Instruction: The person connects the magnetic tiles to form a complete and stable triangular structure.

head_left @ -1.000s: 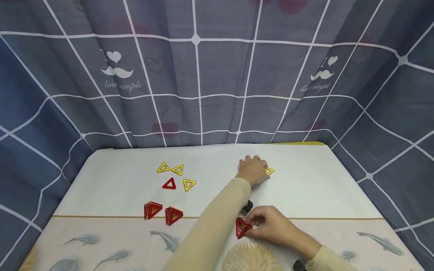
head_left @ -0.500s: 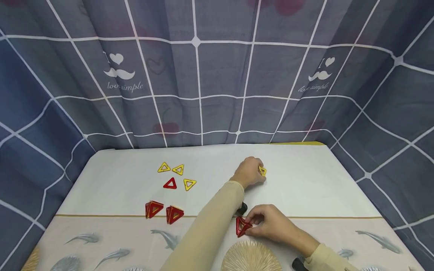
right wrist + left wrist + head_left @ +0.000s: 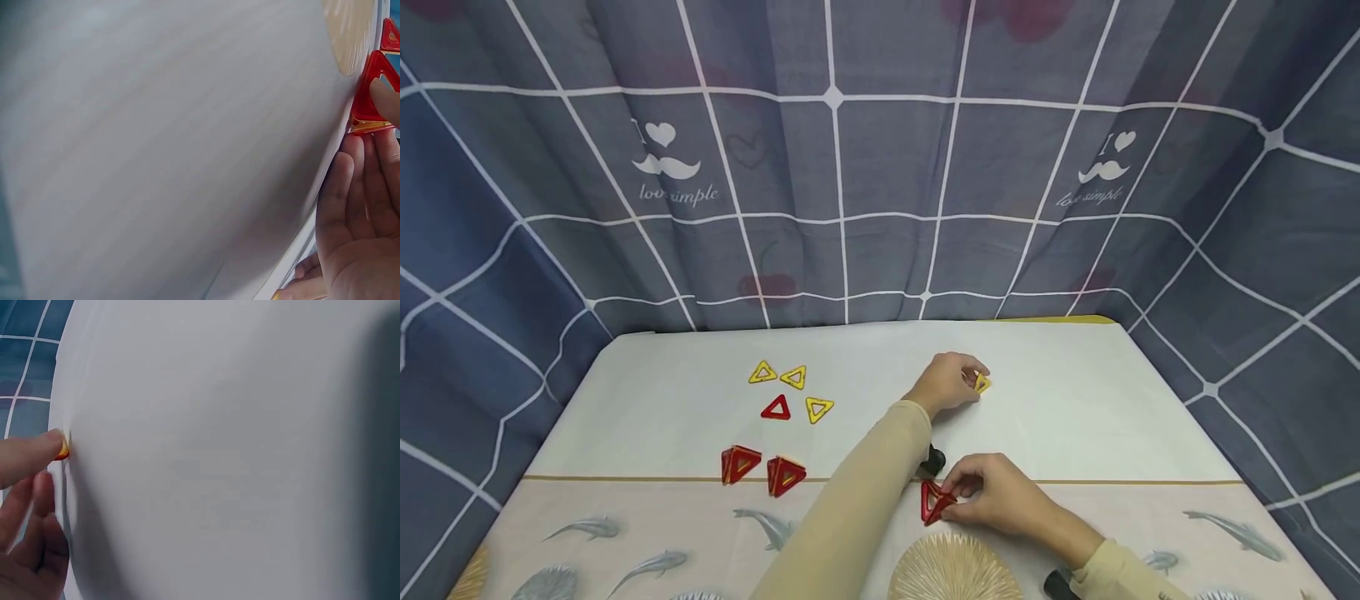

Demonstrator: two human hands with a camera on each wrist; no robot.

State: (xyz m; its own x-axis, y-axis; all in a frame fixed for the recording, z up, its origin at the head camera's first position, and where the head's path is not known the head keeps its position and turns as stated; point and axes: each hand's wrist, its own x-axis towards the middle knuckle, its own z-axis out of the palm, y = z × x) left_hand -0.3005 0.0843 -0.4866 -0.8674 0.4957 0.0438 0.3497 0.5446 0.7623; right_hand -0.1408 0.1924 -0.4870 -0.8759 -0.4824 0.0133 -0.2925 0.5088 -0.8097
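Observation:
My left hand (image 3: 947, 383), arm reaching across to the far part of the table, pinches a yellow triangular magnetic tile (image 3: 987, 385). In the left wrist view, the thumb (image 3: 37, 453) covers most of this tile, leaving a small yellow and red bit showing. Nearer the front, my right hand (image 3: 1000, 496) holds a small red pyramid (image 3: 926, 502) of triangular tiles between thumb and fingers. The right wrist view shows the thumb against its red face (image 3: 369, 100), with the fingertips under an orange-yellow edge (image 3: 372, 127).
Left of my arm lie three yellow triangular tiles (image 3: 762, 380) and one red triangular tile (image 3: 767, 412). Two red pyramids (image 3: 727, 467) stand closer to the front, near the brown line. A checked curtain (image 3: 880, 167) encloses the table's back and sides.
The yellow triangular tile, earlier lying beside my left hand, is now between its fingers. That hand has shifted slightly left. My right hand keeps holding the red pyramid in place.

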